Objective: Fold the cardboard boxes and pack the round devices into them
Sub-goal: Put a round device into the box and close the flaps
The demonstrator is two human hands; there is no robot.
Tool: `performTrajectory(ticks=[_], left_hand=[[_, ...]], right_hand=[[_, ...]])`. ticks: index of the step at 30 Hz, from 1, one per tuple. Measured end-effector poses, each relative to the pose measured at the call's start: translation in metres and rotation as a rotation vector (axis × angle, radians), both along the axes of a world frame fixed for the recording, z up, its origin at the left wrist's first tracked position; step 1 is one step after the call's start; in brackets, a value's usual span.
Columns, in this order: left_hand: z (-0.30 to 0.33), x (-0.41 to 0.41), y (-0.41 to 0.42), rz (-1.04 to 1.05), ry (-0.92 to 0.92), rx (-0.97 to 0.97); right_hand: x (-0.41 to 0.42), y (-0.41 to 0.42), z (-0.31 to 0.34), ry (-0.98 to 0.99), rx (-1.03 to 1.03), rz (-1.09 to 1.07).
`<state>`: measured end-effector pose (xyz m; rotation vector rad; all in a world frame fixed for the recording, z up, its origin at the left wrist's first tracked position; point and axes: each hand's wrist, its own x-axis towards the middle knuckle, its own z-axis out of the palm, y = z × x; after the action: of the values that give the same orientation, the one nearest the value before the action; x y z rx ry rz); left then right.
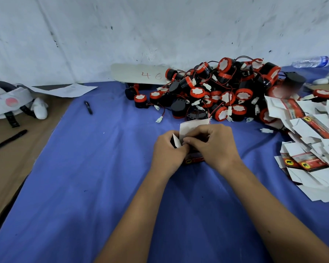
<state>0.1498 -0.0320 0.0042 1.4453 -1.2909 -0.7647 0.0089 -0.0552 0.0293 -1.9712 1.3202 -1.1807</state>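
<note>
A small red cardboard box (194, 160) stands on the blue cloth (103, 177) at the centre, its white top flap (192, 126) raised behind my fingers. My left hand (168, 150) grips the box's left side and a white side flap. Over the open top, my right hand (215, 145) curls and pinches a flap. What is inside the box is hidden by my hands. A heap of round black and red devices (217, 92) with red wires and white plugs lies just beyond. Flat unfolded boxes (311, 149) are piled at the right.
A black pen (88, 107) lies on the cloth to the left. Farther left a brown surface holds a white headset (11, 101), a paper sheet (65, 90) and another pen (8, 141). A white board marked 46 (139, 74) and a plastic bottle (311, 61) lie by the wall.
</note>
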Motion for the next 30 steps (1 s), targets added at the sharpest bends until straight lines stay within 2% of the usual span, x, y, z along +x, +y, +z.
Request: performTrajectory(ticks=[5, 7, 10, 17, 22, 26, 30], left_hand=[[0.008, 0.022, 0.003, -0.28, 0.215, 0.097], [0.009, 0.026, 0.004, -0.358, 0.177, 0.083], [0.008, 0.022, 0.005, -0.334, 0.105, 0.04], [0.007, 0.023, 0.004, -0.312, 0.111, 0.036], [0.007, 0.024, 0.004, -0.324, 0.127, 0.036], [0.006, 0.025, 0.003, -0.333, 0.128, 0.037], [0.005, 0.026, 0.002, -0.341, 0.132, 0.031]], right_hand=[[-0.001, 0.0, -0.004, 0.016, -0.034, 0.036], [-0.001, -0.001, -0.005, 0.047, -0.059, 0.023], [-0.004, 0.001, -0.005, 0.131, -0.13, 0.065], [-0.007, 0.005, -0.002, 0.386, -0.315, 0.243], [-0.008, 0.006, -0.004, 0.332, -0.222, 0.186], [-0.005, 0.007, -0.006, 0.316, -0.236, 0.176], [-0.009, 0.004, -0.005, 0.408, -0.259, 0.189]])
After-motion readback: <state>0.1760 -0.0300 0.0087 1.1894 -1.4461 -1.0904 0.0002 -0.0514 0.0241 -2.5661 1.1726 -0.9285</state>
